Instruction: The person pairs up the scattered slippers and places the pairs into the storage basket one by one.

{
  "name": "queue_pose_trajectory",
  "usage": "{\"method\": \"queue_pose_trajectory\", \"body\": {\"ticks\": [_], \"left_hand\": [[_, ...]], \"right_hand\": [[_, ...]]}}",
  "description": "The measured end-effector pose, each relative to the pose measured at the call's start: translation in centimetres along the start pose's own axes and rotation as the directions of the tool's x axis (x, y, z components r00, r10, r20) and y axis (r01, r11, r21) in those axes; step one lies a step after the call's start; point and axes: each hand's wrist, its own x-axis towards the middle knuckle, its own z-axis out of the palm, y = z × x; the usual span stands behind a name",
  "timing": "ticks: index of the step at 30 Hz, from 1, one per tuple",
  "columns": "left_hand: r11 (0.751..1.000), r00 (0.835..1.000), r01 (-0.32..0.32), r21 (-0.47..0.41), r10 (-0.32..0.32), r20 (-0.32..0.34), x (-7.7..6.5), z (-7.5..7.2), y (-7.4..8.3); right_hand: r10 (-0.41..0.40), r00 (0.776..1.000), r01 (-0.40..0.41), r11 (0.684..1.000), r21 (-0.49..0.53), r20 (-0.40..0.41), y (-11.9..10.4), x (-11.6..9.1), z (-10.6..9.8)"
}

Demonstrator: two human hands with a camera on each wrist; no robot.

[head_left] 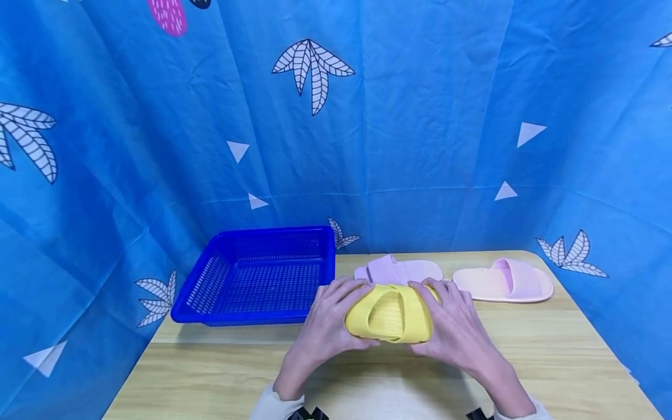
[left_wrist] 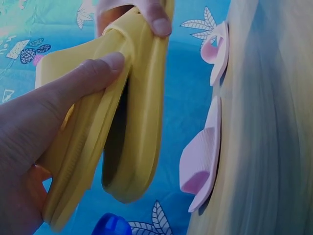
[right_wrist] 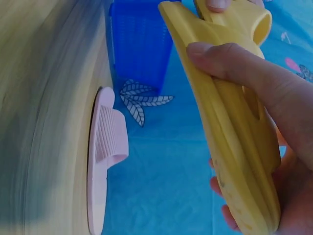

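A pair of yellow slippers (head_left: 388,315) is held up over the table's middle, pressed against each other. My left hand (head_left: 333,318) grips their left end, its thumb (left_wrist: 105,68) lying along the side of a sole. At the other end my right hand (head_left: 451,321) grips the pair, thumb (right_wrist: 215,56) across the edge of the soles. Seen from the left wrist, the two slippers (left_wrist: 139,132) spread apart in a V at their lower ends. Behind them a pink slipper (head_left: 417,270) lies on the table, its near edge partly hidden.
A blue plastic basket (head_left: 252,321) stands at the back left of the wooden table (head_left: 226,373). Another pink slipper (head_left: 480,283) lies at the back right, near the table's edge. A blue patterned curtain (head_left: 420,116) hangs behind and on both sides.
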Motion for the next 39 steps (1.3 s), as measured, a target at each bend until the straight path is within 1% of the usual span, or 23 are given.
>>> {"method": "queue_pose_trajectory", "body": {"ticks": [7,14,20,26,29,32,35,39], "left_hand": [[1.0,1.0,0.002,-0.003,-0.002,-0.003,-0.1,0.0,0.0],[1.0,1.0,-0.002,0.003,0.002,-0.005,-0.2,0.4,-0.2],[0.999,1.0,-0.004,0.038,0.003,0.019,0.0,0.5,0.0],[0.999,0.998,0.009,0.042,-0.011,0.056,0.2,0.5,0.4],[0.998,0.997,0.019,0.058,-0.023,0.07,0.1,0.5,0.5],[0.995,0.996,0.02,0.093,-0.028,0.079,-0.2,0.5,0.5],[0.992,0.995,0.016,0.128,-0.028,0.098,-0.5,0.2,0.4],[0.989,0.994,0.02,0.146,-0.035,0.101,-1.0,-0.3,0.3]], "right_hand": [[-0.009,1.0,0.01,1.0,0.014,-0.016,-0.3,0.2,0.3],[-0.005,1.0,0.005,1.0,-0.001,0.009,-0.2,0.3,0.6],[0.006,1.0,-0.006,1.0,-0.007,0.024,0.1,0.1,0.5],[0.019,1.0,-0.019,1.0,-0.005,0.016,0.4,-0.3,0.2],[0.02,1.0,-0.02,1.0,0.002,0.019,0.5,-0.4,0.3],[0.015,0.999,-0.015,1.0,0.015,0.033,0.5,-0.4,0.5],[0.014,0.999,-0.015,1.0,0.02,0.042,0.5,-0.5,0.8],[0.019,0.999,-0.02,1.0,0.018,0.039,0.4,-0.5,1.0]]}}
